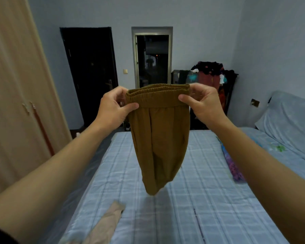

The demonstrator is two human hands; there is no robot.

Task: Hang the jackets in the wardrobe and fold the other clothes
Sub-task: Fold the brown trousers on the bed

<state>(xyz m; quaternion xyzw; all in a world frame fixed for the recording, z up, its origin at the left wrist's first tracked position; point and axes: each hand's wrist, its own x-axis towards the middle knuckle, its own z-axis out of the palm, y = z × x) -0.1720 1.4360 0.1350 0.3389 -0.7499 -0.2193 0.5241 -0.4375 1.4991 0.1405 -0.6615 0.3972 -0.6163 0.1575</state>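
Note:
A pair of mustard-brown trousers point(159, 138) with an elastic waistband hangs in the air above the bed point(192, 182). My left hand point(113, 107) pinches the left end of the waistband and my right hand point(203, 104) pinches the right end. The legs hang straight down, and their lower end floats just above the sheet. A beige garment point(106, 224) lies flat on the near left part of the bed. The beige wardrobe point(16, 103) stands at the left with its doors closed.
A blue checked sheet covers the bed. A purple patterned cloth point(233, 166) lies along its right side, beside a second covered bed point(289, 131). A rack piled with dark and red clothes point(213, 74) stands at the back wall, beside a dark door point(92, 74) and a doorway.

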